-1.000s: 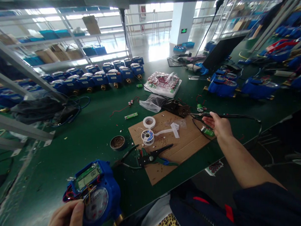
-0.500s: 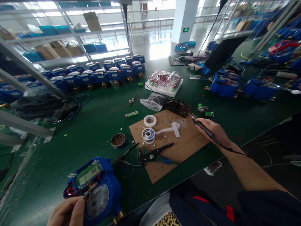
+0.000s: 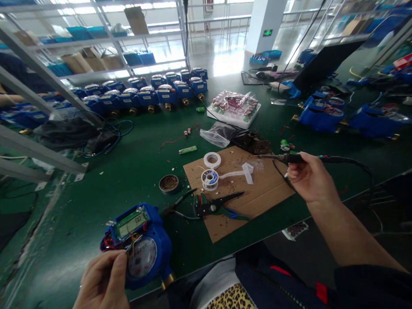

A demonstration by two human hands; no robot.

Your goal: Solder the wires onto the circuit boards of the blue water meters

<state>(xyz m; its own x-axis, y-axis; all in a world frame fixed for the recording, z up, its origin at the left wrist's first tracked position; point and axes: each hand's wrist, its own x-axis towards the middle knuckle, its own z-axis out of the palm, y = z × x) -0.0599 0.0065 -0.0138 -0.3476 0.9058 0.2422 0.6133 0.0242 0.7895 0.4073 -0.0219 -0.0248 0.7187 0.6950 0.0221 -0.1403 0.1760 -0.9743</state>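
My left hand (image 3: 102, 286) is closed on the near edge of a blue water meter (image 3: 141, 244) with a green display and exposed wires, at the table's front edge. My right hand (image 3: 310, 180) grips a black soldering iron (image 3: 287, 158). Its tip points left over the cardboard sheet (image 3: 241, 191), and its cable trails off to the right. On the cardboard lie a solder spool (image 3: 209, 178), a white tape roll (image 3: 212, 160) and pliers (image 3: 216, 204).
A round tin (image 3: 169, 183) stands left of the cardboard. Rows of blue meters (image 3: 150, 94) line the back. A tray of bagged circuit boards (image 3: 234, 109) and the iron's black stand (image 3: 252, 143) lie behind the cardboard. More meters (image 3: 346, 116) sit at the right.
My right hand took the soldering iron from near its stand and lifted it over the cardboard's right edge. The left hand stayed on the meter. The view shifted slightly.
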